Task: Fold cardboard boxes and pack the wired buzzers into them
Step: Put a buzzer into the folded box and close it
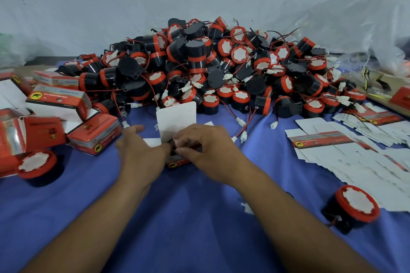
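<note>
Both our grips were on one box (177,163), with its white flap (176,119) standing up behind our fingers.

Our left grip (142,150) curled round the box's left side with the forefinger stretched out. Our right grip (204,148) pinched at the box's open mouth, though we could not tell whether it held a small flap or a wire. A dark buzzer (172,149) showed between the two grips, down in the box. Just beyond the grips lay the big pile of buzzers (210,62), and its wires reached almost to our fingers. Folded boxes (93,133) lay near the left grip. Flat blanks (332,142) were spread well to the right of the right grip, with a loose buzzer (355,206) in front of them. Everything rested on the blue surface (199,217).
</note>
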